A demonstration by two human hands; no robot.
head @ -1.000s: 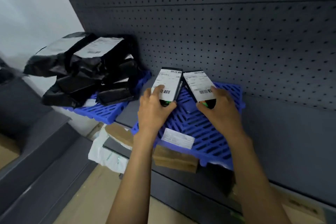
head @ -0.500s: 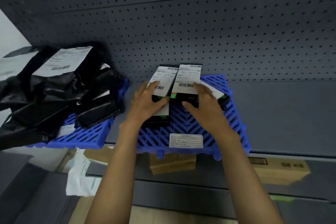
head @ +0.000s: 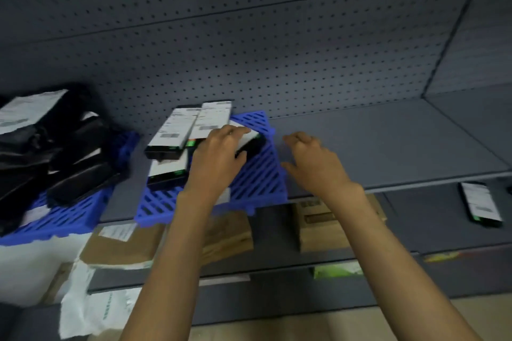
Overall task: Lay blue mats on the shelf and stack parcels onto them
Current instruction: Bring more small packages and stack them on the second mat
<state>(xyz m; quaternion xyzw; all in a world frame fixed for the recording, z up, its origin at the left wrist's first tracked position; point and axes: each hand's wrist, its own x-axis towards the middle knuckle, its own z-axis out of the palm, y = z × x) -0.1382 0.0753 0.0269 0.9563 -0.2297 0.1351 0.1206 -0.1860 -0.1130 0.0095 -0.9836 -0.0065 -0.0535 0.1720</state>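
A blue slatted mat [head: 260,177] lies on the grey shelf [head: 388,144] against the pegboard. Black parcels with white labels are stacked on its left and back part: one [head: 171,133] on top at the left, one [head: 214,119] behind it, one [head: 166,171] underneath. My left hand [head: 216,160] grips another black parcel [head: 252,145] on the mat, fingers over its label. My right hand [head: 313,163] hovers past the mat's right edge, fingers apart, holding nothing. A second blue mat [head: 69,219] at the left carries a pile of black bagged parcels [head: 55,152].
The shelf below holds brown cardboard boxes [head: 230,232] [head: 318,219] and a black labelled parcel [head: 482,205] at the right. A white plastic bag [head: 91,307] hangs at the lower left. The shelf surface continues bare to the right of the mat.
The view has swung to the right. My right hand has let go of the parcels and moved right, off the mat. My left hand has shifted right onto the rightmost parcel.
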